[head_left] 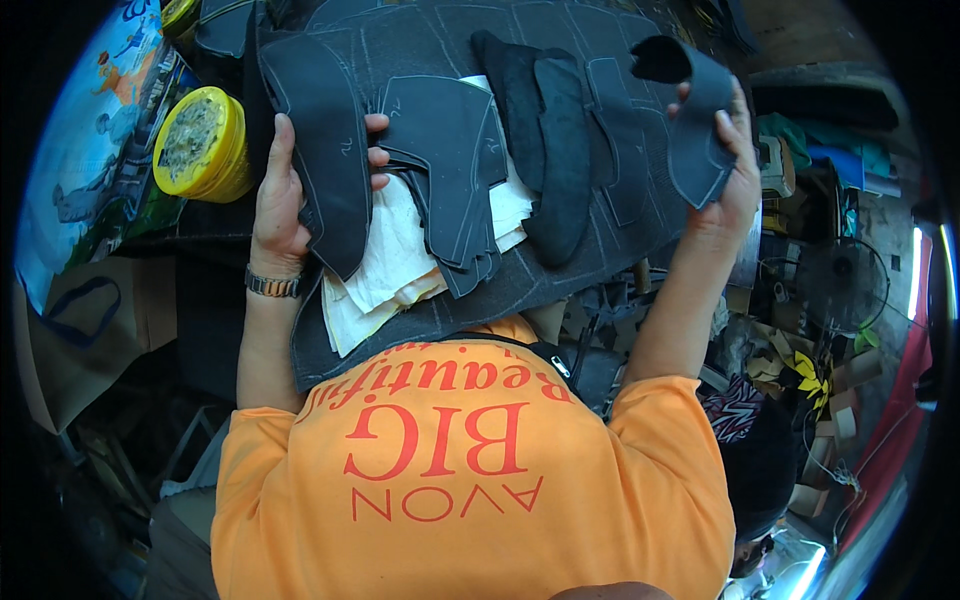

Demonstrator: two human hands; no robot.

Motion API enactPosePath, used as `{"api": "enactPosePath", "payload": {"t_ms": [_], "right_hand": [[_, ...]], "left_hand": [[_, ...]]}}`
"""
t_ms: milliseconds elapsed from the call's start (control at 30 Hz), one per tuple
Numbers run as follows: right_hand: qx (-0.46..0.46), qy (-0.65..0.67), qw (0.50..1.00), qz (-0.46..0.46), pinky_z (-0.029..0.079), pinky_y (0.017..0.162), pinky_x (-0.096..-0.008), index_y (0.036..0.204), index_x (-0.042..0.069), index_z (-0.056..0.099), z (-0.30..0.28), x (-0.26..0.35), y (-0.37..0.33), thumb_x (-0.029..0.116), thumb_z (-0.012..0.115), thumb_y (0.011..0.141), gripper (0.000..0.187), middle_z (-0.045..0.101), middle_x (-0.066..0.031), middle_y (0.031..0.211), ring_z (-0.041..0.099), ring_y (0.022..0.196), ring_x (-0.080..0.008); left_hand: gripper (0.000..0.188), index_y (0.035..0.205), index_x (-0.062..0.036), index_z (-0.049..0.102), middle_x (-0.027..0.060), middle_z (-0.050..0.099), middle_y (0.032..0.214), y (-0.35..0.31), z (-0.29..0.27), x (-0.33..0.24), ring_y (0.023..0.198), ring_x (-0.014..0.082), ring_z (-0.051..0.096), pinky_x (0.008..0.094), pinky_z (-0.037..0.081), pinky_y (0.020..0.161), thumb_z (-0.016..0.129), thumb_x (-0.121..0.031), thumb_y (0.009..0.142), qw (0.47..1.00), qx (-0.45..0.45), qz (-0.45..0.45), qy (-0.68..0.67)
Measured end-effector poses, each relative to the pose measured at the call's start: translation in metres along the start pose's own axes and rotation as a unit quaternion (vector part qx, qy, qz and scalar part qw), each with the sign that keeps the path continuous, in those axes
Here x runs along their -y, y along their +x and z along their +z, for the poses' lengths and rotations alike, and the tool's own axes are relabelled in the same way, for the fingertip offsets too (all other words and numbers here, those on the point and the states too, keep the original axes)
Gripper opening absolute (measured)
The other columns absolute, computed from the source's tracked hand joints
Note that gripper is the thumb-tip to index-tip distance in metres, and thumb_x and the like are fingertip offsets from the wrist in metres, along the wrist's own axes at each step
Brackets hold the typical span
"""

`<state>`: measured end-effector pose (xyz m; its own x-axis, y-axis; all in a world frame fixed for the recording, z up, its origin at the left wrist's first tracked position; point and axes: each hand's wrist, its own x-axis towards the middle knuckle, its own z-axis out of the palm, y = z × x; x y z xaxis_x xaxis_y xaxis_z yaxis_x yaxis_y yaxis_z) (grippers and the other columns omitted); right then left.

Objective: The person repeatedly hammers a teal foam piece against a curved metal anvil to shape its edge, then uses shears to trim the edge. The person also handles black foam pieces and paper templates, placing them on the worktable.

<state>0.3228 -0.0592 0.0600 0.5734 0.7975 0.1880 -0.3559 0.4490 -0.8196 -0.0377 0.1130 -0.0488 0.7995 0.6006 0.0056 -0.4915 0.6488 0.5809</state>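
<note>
My left hand point(283, 205), with a metal watch on its wrist, grips a long dark leather-like cut piece point(335, 150); the thumb is at its left edge and the fingertips show at its right. At the right, my right hand point(738, 175) has hold of a curved dark cut piece point(703, 105), which bends over at its top. Between my hands lies a stack of dark cut pieces point(440, 130) with light outlines, on white cloth-like sheets point(385, 255). Right of these rest soft dark pieces point(562, 165) and a narrower outlined piece point(618, 130).
Under the pieces spreads a large dark sheet point(400, 30) with light marked outlines. A yellow tub point(220, 150) stands left of my left hand. A cardboard box point(120, 325) is lower left. At the right are a fan point(848, 285), scattered scraps and a person in a dark cap point(755, 460).
</note>
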Motion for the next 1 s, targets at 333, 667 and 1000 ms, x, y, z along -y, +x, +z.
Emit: {"api": "enactPosePath", "payload": {"t_ms": [333,667,1000], "right_hand": [[-0.115,-0.085,0.977,0.157,0.062,0.092,-0.0469,0.146,-0.01,0.041,-0.008,-0.034,-0.028,-0.006,0.054,0.087,0.06,0.061,-0.0359,0.125,0.07,0.108,-0.0425],[0.011,0.106,0.994,0.002,0.061,0.095,-0.0457,0.149,0.0,0.041,0.025,-0.03,-0.027,-0.002,0.053,0.094,0.057,0.061,-0.0304,0.13,0.067,0.117,-0.0376],[0.061,0.076,0.991,0.096,0.062,0.092,-0.0462,0.147,-0.001,0.042,0.083,-0.057,-0.029,-0.002,0.052,0.095,0.054,0.063,-0.0333,0.124,0.069,0.111,-0.04]], "left_hand": [[0.081,0.14,0.0026,0.05,0.0236,0.059,0.136,0.0,-0.003,0.0,0.108,0.0267,0.07,0.0399,0.063,0.089,0.029,-0.066,0.105,1.0,-0.006,-0.003,0.0],[0.083,0.14,0.003,0.052,0.0229,0.06,0.136,0.001,-0.003,0.0,0.109,0.0268,0.07,0.0397,0.061,0.093,0.025,-0.067,0.105,1.0,0.02,-0.004,-0.005],[0.082,0.14,-0.0004,0.053,0.0212,0.061,0.134,0.0,-0.006,0.001,0.111,0.028,0.07,0.0407,0.061,0.092,0.026,-0.069,0.104,1.0,0.011,-0.002,0.011]]}}
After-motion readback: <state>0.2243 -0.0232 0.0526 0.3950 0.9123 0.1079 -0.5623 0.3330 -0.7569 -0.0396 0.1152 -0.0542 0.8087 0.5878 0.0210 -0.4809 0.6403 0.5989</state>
